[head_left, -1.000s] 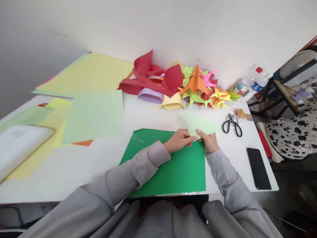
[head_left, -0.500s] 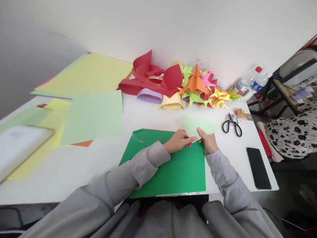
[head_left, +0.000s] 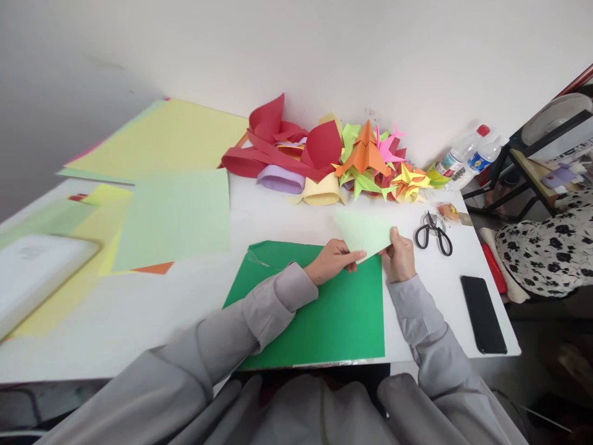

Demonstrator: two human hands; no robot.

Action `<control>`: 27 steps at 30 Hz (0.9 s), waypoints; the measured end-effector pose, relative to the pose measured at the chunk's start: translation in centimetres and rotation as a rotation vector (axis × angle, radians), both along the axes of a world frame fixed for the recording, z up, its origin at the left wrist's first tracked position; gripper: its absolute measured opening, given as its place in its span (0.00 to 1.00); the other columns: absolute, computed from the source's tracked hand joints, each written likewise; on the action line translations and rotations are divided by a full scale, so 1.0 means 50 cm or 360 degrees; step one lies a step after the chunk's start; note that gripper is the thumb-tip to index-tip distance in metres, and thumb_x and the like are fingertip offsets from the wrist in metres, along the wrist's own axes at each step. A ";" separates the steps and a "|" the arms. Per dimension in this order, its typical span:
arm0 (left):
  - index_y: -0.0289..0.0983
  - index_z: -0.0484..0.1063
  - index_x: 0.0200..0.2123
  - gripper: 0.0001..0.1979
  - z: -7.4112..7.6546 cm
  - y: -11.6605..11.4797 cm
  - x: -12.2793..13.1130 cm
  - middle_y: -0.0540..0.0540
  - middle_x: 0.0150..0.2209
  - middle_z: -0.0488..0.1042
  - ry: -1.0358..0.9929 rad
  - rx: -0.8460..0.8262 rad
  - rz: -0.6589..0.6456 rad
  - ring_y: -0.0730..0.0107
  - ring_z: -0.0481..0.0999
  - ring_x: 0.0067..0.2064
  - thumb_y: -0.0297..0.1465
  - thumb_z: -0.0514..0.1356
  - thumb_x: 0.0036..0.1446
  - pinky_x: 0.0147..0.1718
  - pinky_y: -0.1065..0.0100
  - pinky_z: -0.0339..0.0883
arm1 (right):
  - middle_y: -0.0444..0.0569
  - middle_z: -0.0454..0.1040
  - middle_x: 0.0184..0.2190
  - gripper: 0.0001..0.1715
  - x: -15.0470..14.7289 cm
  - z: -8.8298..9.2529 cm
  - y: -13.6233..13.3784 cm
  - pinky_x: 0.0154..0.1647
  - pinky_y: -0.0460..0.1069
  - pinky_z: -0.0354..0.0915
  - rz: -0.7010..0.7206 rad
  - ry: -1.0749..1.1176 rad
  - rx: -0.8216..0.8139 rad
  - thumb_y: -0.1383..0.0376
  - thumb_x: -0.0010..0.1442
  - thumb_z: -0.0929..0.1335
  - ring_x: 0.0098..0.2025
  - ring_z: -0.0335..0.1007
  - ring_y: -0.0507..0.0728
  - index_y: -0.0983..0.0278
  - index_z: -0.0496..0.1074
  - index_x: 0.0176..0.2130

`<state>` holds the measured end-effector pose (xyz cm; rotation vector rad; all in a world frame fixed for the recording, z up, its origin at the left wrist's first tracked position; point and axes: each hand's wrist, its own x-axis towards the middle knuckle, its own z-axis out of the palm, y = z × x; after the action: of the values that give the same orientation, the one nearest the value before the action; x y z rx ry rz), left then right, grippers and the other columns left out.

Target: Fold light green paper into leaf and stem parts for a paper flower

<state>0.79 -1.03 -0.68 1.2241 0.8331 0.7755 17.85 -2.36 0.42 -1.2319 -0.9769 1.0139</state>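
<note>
A folded pale green paper triangle [head_left: 364,232] is held just above the far edge of a dark green sheet [head_left: 324,309] that lies on the white table [head_left: 194,303]. My left hand [head_left: 332,261] pinches the triangle's near corner. My right hand [head_left: 402,254] grips its right side, thumb on top. Both hands are closed on the paper, and grey sleeves cover my arms.
Black scissors [head_left: 433,233] lie right of my hands, a black phone [head_left: 483,314] nearer the table's right edge. A heap of coloured folded paper shapes [head_left: 333,161] sits by the wall. Loose light green [head_left: 173,216] and yellow sheets [head_left: 162,136] lie left. Two plastic bottles [head_left: 467,154] stand at the far right.
My right hand slid from the triangle's near corner up along its right side. The paper shifted slightly left and lifted. My left hand kept its pinch.
</note>
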 end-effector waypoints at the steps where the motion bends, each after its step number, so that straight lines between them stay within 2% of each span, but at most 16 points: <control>1: 0.31 0.73 0.17 0.17 0.000 0.000 0.000 0.48 0.13 0.71 -0.0003 -0.0008 -0.0001 0.75 0.68 0.17 0.40 0.66 0.44 0.18 0.74 0.61 | 0.44 0.63 0.08 0.35 -0.001 0.002 0.000 0.17 0.47 0.53 -0.0014 -0.0006 -0.0004 0.43 0.55 0.66 0.14 0.57 0.50 0.65 0.68 0.12; 6: 0.31 0.73 0.17 0.19 0.001 0.000 0.000 0.48 0.13 0.71 -0.0010 -0.0026 0.0012 0.75 0.68 0.17 0.42 0.67 0.42 0.18 0.74 0.62 | 0.47 0.66 0.09 0.36 -0.002 0.001 -0.001 0.17 0.47 0.56 0.0042 -0.0004 -0.0055 0.41 0.52 0.66 0.14 0.59 0.50 0.65 0.68 0.11; 10: 0.31 0.72 0.16 0.19 0.003 -0.002 0.000 0.48 0.14 0.71 -0.0031 -0.0010 0.0007 0.76 0.68 0.17 0.42 0.67 0.43 0.18 0.74 0.61 | 0.47 0.67 0.09 0.29 -0.002 -0.011 -0.008 0.18 0.46 0.58 0.0145 -0.0150 -0.0185 0.48 0.46 0.73 0.14 0.63 0.50 0.65 0.67 0.10; 14: 0.31 0.72 0.16 0.18 0.006 -0.003 0.000 0.48 0.13 0.71 -0.0026 0.0033 -0.0015 0.75 0.68 0.17 0.40 0.66 0.45 0.19 0.74 0.61 | 0.48 0.70 0.11 0.27 -0.013 -0.011 -0.019 0.16 0.47 0.59 0.0244 -0.0106 -0.0215 0.52 0.45 0.74 0.15 0.66 0.54 0.64 0.64 0.10; 18: 0.31 0.72 0.16 0.17 0.007 -0.002 0.000 0.48 0.13 0.71 -0.0011 0.0020 -0.0023 0.75 0.68 0.17 0.39 0.66 0.45 0.19 0.74 0.61 | 0.47 0.69 0.11 0.28 -0.016 -0.005 -0.020 0.16 0.47 0.58 0.0196 -0.0058 -0.0212 0.52 0.46 0.74 0.15 0.65 0.53 0.64 0.63 0.10; 21: 0.31 0.73 0.17 0.17 0.007 -0.001 0.000 0.48 0.13 0.71 -0.0028 -0.0013 -0.0004 0.75 0.68 0.17 0.39 0.67 0.44 0.19 0.74 0.61 | 0.45 0.65 0.09 0.28 -0.011 -0.002 -0.014 0.15 0.46 0.54 0.0099 -0.0046 -0.0185 0.52 0.47 0.74 0.13 0.60 0.50 0.64 0.64 0.10; 27: 0.30 0.74 0.17 0.18 0.002 0.001 0.000 0.47 0.13 0.71 -0.0033 -0.0040 -0.0004 0.75 0.68 0.17 0.41 0.68 0.41 0.18 0.74 0.61 | 0.43 0.62 0.09 0.31 -0.010 0.008 -0.003 0.17 0.47 0.53 -0.0055 0.0047 -0.0023 0.47 0.52 0.69 0.14 0.55 0.49 0.63 0.63 0.12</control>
<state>0.80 -1.00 -0.58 1.1927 0.8222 0.7721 17.37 -2.50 0.80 -1.2382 -0.9243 1.0109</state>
